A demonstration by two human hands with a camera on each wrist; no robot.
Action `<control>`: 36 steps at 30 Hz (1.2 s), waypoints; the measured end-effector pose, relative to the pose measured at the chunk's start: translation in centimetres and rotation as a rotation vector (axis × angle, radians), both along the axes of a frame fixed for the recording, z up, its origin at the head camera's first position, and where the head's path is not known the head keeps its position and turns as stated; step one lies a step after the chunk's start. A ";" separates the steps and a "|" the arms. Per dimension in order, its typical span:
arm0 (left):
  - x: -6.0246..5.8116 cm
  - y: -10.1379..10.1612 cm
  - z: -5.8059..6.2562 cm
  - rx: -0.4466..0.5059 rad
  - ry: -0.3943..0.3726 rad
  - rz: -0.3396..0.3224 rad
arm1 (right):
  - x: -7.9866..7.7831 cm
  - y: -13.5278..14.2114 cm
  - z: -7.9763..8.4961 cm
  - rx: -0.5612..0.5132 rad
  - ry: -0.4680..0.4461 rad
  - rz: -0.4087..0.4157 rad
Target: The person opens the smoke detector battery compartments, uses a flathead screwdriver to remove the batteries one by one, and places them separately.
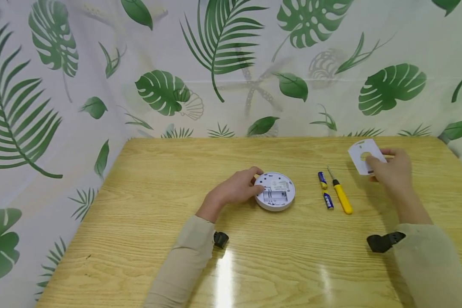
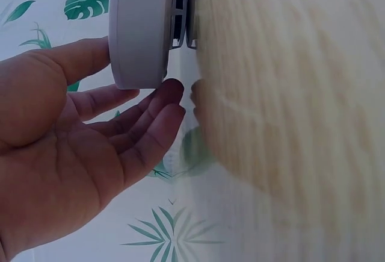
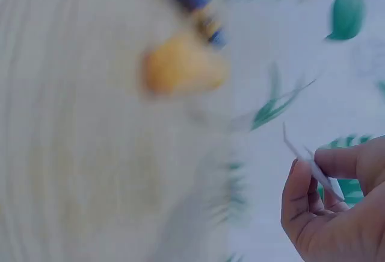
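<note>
A round white smoke detector (image 1: 281,182) lies back side up on the table, its battery compartment (image 1: 276,196) uncovered and bare. My left hand (image 1: 238,187) holds it by the left edge, the thumb over the rim. In the left wrist view the detector's side (image 2: 139,33) sits between the thumb and the curled fingers. At the right, my right hand (image 1: 396,173) pinches a thin white mounting plate (image 1: 356,157) with a round hole, raised above the table. The right wrist view shows this plate (image 3: 325,180) edge-on between thumb and fingers.
Between the hands, two blue-and-yellow batteries (image 1: 327,200) lie end to end. Just right of them is a yellow-handled screwdriver (image 1: 343,197), tip pointing away. The wooden table (image 1: 138,256) meets a leaf-printed cloth (image 1: 238,115) at its back and left.
</note>
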State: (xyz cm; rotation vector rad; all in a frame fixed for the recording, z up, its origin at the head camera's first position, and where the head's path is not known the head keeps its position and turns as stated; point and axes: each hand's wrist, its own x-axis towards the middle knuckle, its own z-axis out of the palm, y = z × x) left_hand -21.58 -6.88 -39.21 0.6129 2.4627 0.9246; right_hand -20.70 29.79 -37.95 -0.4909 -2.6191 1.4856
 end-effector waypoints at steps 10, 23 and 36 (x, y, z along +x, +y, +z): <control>0.0 0.1 0.0 0.023 0.004 -0.012 | 2.2 -7.6 4.2 -0.169 0.114 0.145; 0.3 0.4 0.5 0.014 0.033 -0.028 | 2.5 -11.9 3.4 -0.347 0.081 0.295; 0.2 -0.1 0.3 0.016 -0.002 -0.013 | 2.5 -12.0 2.6 -0.405 0.029 0.342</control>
